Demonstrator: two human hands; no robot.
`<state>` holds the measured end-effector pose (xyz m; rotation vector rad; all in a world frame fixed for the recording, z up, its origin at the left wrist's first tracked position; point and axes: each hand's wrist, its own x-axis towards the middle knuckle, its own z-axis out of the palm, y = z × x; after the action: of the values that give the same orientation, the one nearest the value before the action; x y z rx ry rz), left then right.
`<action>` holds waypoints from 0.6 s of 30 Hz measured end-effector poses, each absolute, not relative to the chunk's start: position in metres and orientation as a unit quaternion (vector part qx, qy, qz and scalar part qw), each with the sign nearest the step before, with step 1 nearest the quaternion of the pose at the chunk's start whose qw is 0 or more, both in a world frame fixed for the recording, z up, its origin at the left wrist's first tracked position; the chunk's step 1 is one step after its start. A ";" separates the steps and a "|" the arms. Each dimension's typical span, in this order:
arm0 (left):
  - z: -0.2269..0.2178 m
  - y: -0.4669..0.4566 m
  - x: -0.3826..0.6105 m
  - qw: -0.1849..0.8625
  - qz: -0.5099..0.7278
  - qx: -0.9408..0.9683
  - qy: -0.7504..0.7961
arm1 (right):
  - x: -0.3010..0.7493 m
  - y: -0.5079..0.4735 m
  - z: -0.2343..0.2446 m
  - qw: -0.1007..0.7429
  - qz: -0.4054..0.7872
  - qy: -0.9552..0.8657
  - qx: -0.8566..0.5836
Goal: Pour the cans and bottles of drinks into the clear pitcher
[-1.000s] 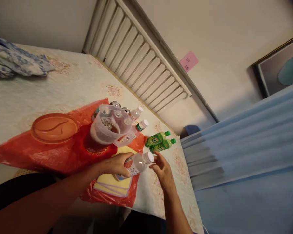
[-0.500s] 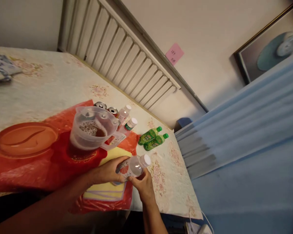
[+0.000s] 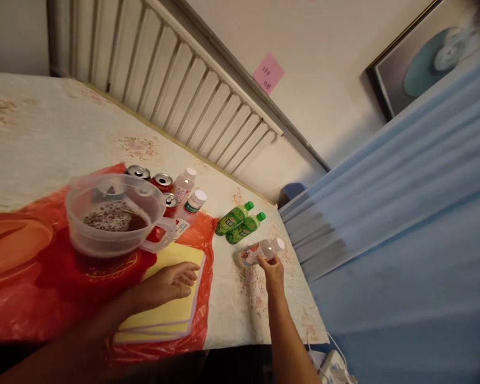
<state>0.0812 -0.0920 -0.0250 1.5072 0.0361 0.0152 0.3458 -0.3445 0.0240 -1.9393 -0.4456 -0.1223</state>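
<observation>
"What's changed from half a second ago?"

"Both hands were on the clear plastic bottle with a white cap and fruit-printed label (image 3: 251,254), above the yellow sheets with purple edges (image 3: 164,321). Now only the right hand (image 3: 273,271) grips it, fingers around its side, over the pale flowered cloth (image 3: 229,304) covering the desk. The left hand (image 3: 166,289) has let go and is empty, fingers loosely spread above those sheets."

"Which way does the bottle point?"

"Cap to the right and slightly up in the head view, base to the left, its long axis nearer level than that of the two green bottles with green caps (image 3: 232,220). I can't tell whether its base touches the cloth."

"And around it?"

"The green ones stand just beyond. Farther left, on crinkled red plastic (image 3: 202,314), the translucent plastic jug of dark, foamy liquid (image 3: 88,239) partly hides the metal drink cans (image 3: 162,182) behind. A flat orange plastic lid (image 3: 18,242) lies at far left."
</observation>
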 end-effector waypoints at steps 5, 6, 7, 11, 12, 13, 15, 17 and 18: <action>-0.029 -0.093 0.087 0.729 0.003 0.684 0.018 | 0.388 -0.337 0.005 0.542 -0.063 -0.183 -0.818; -0.030 -0.093 0.088 0.729 0.002 0.684 0.019 | 0.394 -0.335 0.003 0.542 -0.065 -0.182 -0.818; -0.031 -0.094 0.089 0.730 0.000 0.683 0.019 | 0.399 -0.332 0.001 0.541 -0.068 -0.181 -0.819; -0.036 -0.094 0.091 0.732 -0.001 0.681 0.014 | 0.409 -0.325 -0.009 0.540 -0.074 -0.178 -0.819; -0.037 -0.095 0.092 0.732 -0.001 0.682 0.011 | 0.409 -0.323 -0.013 0.543 -0.070 -0.180 -0.817; -0.038 -0.095 0.092 0.730 -0.001 0.684 0.008 | 0.408 -0.322 -0.017 0.546 -0.066 -0.183 -0.815; -0.039 -0.095 0.092 0.725 -0.002 0.689 0.006 | 0.404 -0.319 -0.026 0.552 -0.056 -0.184 -0.811; -0.038 -0.096 0.092 0.719 -0.006 0.695 0.008 | 0.400 -0.315 -0.037 0.554 -0.054 -0.175 -0.812; -0.037 -0.096 0.091 0.717 -0.008 0.697 0.012 | 0.397 -0.313 -0.043 0.553 -0.057 -0.167 -0.815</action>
<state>0.0913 -0.0957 -0.0370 1.5428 0.0275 -0.0171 0.3970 -0.3126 -0.0434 -1.9260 -0.3960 -0.1340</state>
